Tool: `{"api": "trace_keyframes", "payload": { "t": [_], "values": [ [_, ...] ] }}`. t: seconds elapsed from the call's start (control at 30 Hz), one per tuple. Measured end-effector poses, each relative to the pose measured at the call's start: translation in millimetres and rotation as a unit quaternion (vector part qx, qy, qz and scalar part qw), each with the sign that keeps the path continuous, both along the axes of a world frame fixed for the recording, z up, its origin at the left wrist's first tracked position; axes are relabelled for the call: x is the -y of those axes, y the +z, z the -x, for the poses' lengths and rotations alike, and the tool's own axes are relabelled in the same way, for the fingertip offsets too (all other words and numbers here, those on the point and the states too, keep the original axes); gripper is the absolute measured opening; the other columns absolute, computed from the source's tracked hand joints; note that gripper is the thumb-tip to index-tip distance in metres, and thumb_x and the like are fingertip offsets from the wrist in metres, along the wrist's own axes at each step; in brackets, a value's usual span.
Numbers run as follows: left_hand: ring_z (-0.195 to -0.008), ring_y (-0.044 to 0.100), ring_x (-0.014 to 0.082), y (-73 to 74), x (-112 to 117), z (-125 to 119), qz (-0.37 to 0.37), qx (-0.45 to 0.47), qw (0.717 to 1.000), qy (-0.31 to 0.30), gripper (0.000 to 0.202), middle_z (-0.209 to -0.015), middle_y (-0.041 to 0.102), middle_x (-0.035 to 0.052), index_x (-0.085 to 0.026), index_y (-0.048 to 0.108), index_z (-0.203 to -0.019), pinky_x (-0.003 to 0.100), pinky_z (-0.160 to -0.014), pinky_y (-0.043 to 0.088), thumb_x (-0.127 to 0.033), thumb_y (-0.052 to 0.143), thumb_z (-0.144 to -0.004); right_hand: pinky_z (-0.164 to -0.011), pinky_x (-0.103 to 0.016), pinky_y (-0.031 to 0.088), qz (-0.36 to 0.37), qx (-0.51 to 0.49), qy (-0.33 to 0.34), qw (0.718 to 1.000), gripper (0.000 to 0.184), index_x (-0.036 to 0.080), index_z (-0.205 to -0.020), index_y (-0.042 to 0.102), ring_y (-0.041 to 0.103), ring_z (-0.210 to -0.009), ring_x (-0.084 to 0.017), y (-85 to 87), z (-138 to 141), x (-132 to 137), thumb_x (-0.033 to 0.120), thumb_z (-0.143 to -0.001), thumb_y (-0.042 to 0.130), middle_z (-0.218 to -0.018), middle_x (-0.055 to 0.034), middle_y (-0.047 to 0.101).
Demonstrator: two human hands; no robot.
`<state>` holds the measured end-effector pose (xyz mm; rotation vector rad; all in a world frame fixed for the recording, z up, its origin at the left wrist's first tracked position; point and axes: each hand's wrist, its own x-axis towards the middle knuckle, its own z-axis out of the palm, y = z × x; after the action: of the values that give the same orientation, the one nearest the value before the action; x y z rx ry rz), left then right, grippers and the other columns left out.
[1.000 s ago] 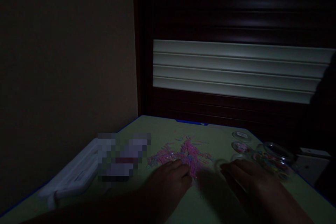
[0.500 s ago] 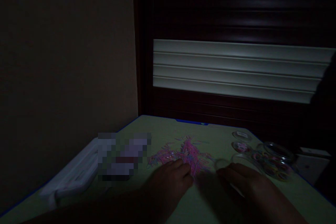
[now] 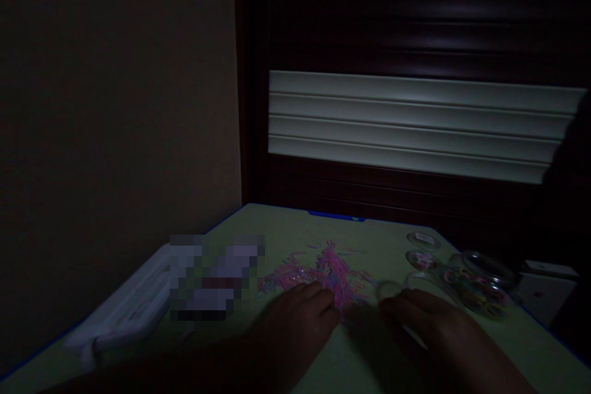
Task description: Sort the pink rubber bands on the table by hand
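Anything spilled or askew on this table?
Yes: small pink loops lie scattered loose on the green table, just beyond the left hand and right hand. The clear jar at right appears tipped on its side, more loops inside.

The head camera looks forward and down, close over the green table (image 3: 286, 228), facing the shuttered wall (image 3: 406, 126).

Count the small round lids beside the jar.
2: far lid at the back; near lid just before it, left of the jar. A faint round shape at the right hand may be a third.
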<state>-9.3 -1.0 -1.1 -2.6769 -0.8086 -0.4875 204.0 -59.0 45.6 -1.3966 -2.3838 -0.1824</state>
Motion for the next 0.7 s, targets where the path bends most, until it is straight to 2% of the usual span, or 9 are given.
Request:
{"api": "trace_keyframes", "payload": {
  "t": [0.1, 0.3, 0.53, 0.7],
  "values": [
    [-0.077, 0.048, 0.0163, -0.9, 1.0, 0.7, -0.012, 0.006, 1.000, -0.005, 0.008, -0.083, 0.053, 0.0013, -0.016, 0.054, -0.083, 0.028, -0.067, 0.040, -0.014, 0.048, -0.088, -0.056, -0.024, 0.041, 0.002, -0.009, 0.004, 1.000, 0.026, 0.021, -0.082, 0.062, 0.058, -0.066, -0.016, -0.5, -0.3, -0.3, 0.002, -0.075, 0.046, -0.072, -0.0017, 0.059],
    [-0.078, 0.049, 0.0159, -2.4, 0.7, 0.9, 0.013, 0.008, 1.000, -0.002, 0.006, -0.084, 0.054, 0.0002, -0.017, 0.053, -0.086, 0.027, -0.066, 0.041, -0.012, 0.051, -0.086, -0.056, -0.024, 0.041, 0.011, -0.001, -0.008, 1.000, 0.027, 0.021, -0.081, 0.062, 0.057, -0.065, -0.016, 1.5, 0.8, 1.5, 0.000, -0.072, 0.047, -0.072, -0.0012, 0.059],
    [-0.079, 0.050, 0.0158, 5.2, 3.3, 0.1, 0.053, -0.008, 0.999, -0.005, 0.005, -0.085, 0.054, 0.0016, -0.016, 0.054, -0.082, 0.025, -0.068, 0.044, -0.013, 0.051, -0.085, -0.056, -0.024, 0.041, -0.002, -0.003, 0.000, 1.000, 0.023, 0.020, -0.079, 0.061, 0.057, -0.066, -0.016, 2.3, -0.1, 1.6, 0.002, -0.075, 0.046, -0.073, -0.0016, 0.060],
    [-0.078, 0.050, 0.0155, -0.6, -0.1, 0.3, 0.034, 0.004, 0.999, 0.002, 0.009, -0.083, 0.054, 0.0015, -0.017, 0.055, -0.083, 0.026, -0.069, 0.043, -0.014, 0.047, -0.088, -0.057, -0.023, 0.041, 0.010, -0.009, 0.004, 1.000, 0.028, 0.021, -0.081, 0.061, 0.057, -0.067, -0.015, 3.6, -0.5, 2.1, -0.001, -0.071, 0.047, -0.074, -0.0010, 0.060]
  ]
}}
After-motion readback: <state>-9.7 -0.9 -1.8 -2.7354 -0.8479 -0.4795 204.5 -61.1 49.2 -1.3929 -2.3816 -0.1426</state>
